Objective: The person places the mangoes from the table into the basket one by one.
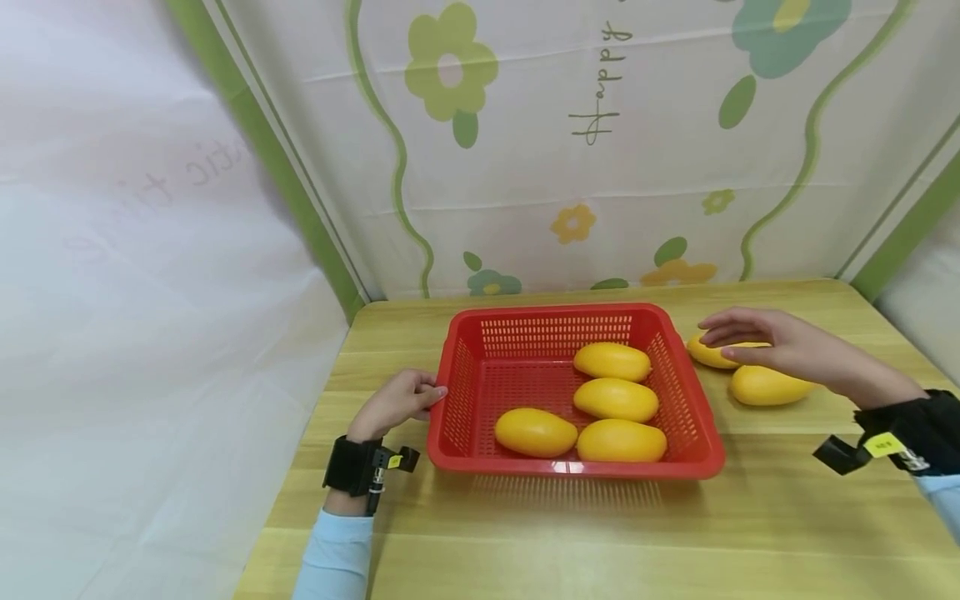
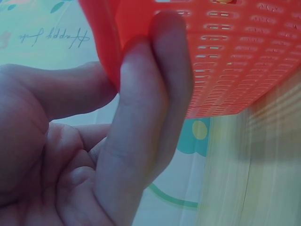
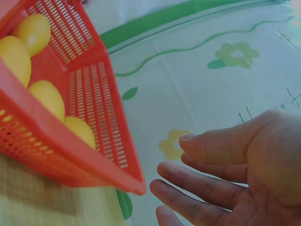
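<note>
While left hand (image 1: 397,404) pinches red basket (image 1: 450,392) rim, right hand (image 1: 780,346) open-fingered over outside mangoes (image 1: 765,387).

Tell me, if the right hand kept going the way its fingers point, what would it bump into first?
Probably the red basket: the right hand points left over two mangoes toward its right wall, though depth is unclear.

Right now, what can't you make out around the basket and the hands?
- Head view: the right hand covers part of the far mango; contact unclear.
- Right wrist view: both loose mangoes lie out of frame.
- Left wrist view: the left hand blocks the red basket interior.
</note>
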Demonstrator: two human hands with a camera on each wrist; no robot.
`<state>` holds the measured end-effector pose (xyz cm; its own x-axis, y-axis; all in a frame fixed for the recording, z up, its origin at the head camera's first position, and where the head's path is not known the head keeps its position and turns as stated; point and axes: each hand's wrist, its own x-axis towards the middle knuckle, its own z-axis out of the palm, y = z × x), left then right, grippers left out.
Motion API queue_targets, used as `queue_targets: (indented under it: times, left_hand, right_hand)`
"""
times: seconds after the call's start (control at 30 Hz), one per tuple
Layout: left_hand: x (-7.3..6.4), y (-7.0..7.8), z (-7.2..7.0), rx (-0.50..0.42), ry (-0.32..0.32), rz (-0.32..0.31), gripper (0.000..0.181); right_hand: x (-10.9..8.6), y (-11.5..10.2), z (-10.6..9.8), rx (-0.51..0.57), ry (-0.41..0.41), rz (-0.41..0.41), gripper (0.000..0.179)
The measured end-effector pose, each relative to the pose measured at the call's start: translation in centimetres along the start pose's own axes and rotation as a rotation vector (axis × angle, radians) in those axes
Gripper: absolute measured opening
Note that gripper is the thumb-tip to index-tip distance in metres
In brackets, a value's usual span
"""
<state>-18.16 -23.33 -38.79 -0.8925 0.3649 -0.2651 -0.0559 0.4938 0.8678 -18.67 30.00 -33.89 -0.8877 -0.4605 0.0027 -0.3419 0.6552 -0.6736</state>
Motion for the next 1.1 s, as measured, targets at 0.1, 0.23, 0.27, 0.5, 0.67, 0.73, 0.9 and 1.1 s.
queue_targets:
  times: [0.1,0.23,0.27,0.5,0.67,0.73,0.9,1.1]
  left_hand:
    - [0.1,-0.1,0.0,0.005,0.003,-0.005,0.025]
    - [0.1,0.0,-0.1,0.004,-0.003,0.003,0.026]
    - [0.1,0.0,-0.1,0.005,-0.006,0.008,0.026]
    - [0.0,0.0,0.0,0.000,-0.003,0.003,0.024]
    - [0.0,0.0,0.0,-0.014,-0.010,0.011,0.025]
    - [0.0,0.0,-0.1,-0.012,-0.007,0.012,0.026]
    - [0.0,0.1,-0.2,0.006,-0.008,0.018,0.027]
    - [0.0,-0.1,-0.1,0.012,-0.011,0.019,0.026]
  right_hand:
    - [-0.3,0.7,-0.1,-0.019,0.008,0.011,0.038]
    - [-0.6,2.1,-0.2,-0.063,0.022,0.030,0.039]
    - [-0.7,2.5,-0.3,-0.077,0.027,0.033,0.040]
    - [-1.1,5.2,-0.3,-0.148,0.052,0.021,0.040]
    - [-1.1,6.4,-0.5,-0.189,0.045,0.005,0.040]
    - [-1.1,6.7,-0.7,-0.221,0.029,0.011,0.040]
    - [-1.4,7.8,-0.9,-0.322,-0.023,0.036,0.040]
    - [-1.5,8.8,-0.8,-0.402,-0.039,0.055,0.034]
